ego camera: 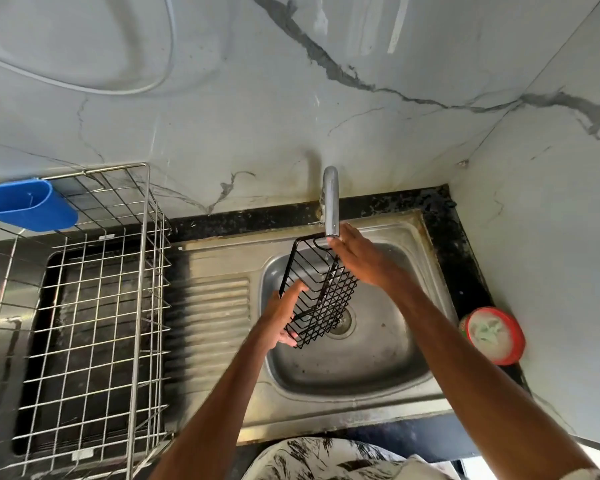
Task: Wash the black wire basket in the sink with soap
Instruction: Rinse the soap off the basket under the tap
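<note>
Now the black wire basket (317,292) is held tilted above the sink (378,358) basin, its top end just under the tap (330,202). The left hand (281,318) grips its lower left edge, fingers along the rim and thumb beneath. The right hand (361,263) lays straight, uncurled fingers against the upper right corner.

We have one camera, worn on the head. We look forward and down from close above the sink (378,358), and we face the wall (222,116) behind it.
</note>
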`<state>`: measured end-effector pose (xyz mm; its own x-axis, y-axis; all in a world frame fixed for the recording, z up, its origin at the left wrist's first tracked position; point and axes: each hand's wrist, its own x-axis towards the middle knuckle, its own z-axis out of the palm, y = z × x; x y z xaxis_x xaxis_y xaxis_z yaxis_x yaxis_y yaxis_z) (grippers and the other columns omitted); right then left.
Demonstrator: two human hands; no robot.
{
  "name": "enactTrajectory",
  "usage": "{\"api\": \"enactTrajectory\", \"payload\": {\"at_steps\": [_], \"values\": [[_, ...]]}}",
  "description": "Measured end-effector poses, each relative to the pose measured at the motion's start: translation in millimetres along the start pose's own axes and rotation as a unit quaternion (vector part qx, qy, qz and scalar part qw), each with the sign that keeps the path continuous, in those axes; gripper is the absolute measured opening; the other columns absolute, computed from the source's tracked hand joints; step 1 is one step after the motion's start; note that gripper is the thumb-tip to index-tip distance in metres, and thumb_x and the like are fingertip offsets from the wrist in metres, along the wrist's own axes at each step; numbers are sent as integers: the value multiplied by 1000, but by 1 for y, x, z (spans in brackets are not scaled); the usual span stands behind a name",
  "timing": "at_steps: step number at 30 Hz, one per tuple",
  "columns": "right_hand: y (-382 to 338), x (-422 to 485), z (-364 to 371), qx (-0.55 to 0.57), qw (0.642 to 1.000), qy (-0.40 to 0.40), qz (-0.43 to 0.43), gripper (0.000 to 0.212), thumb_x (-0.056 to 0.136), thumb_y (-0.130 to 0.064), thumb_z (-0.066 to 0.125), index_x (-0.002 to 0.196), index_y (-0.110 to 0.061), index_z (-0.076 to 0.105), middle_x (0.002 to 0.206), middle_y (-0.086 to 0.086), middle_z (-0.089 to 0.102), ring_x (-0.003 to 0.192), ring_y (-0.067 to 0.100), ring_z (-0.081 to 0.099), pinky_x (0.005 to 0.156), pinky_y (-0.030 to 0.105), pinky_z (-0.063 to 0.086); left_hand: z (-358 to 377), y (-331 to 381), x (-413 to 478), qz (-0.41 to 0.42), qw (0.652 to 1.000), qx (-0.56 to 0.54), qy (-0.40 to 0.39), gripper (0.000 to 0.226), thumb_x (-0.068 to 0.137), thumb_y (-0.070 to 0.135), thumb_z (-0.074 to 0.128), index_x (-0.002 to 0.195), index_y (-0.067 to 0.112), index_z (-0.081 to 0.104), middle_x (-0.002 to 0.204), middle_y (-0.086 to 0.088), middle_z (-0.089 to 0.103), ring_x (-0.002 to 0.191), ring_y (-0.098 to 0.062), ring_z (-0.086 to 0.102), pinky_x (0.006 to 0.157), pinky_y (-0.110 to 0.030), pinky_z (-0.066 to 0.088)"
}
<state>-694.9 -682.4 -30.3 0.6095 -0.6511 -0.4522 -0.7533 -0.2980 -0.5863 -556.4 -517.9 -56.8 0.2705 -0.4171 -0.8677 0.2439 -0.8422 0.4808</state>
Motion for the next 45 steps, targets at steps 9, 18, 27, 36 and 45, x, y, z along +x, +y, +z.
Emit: {"api": "enactTrajectory", "payload": {"at_steps": [9,18,27,36,45], "values": [[-45,-35,38,-116,978,37,-170,76,102,-62,12,160,-17,-9,169,3,-11,155,15,-12,124,39,-9,-6,4,-10,-20,998,-51,-22,99,80,90,49,159,32,32,171,-15,17,146,-48,37,88,-64,59],[-37,-41,32,-73,986,34,-143,78,101,-64,12,161,-18,-3,169,5,-9,154,24,-15,125,46,-7,-5,10,-13,-66,992,-105,-34,116,66,93,56,156,22,37,165,-22,25,137,-55,45,84,-66,59],[-17,-30,31,-134,972,67,-178,62,105,-56,8,161,-30,2,169,-9,-2,156,13,-1,124,59,0,-11,12,-9,-85,988,-130,-28,105,80,90,46,151,13,43,156,-28,34,120,-57,57,80,-67,57],[-44,-37,43,-74,973,107,-190,74,106,-54,19,159,-16,-15,168,2,-12,155,15,-9,127,41,-4,-12,19,-18,-48,996,-78,20,119,67,98,46,157,20,36,155,-26,37,124,-54,55,68,-59,62],[-26,-20,20,-82,982,80,-153,67,104,-59,27,162,-33,4,169,2,8,153,17,9,125,51,4,-12,21,-19,-24,998,-44,31,102,83,86,49,159,20,32,160,-24,33,138,-52,44,89,-71,55]]}}
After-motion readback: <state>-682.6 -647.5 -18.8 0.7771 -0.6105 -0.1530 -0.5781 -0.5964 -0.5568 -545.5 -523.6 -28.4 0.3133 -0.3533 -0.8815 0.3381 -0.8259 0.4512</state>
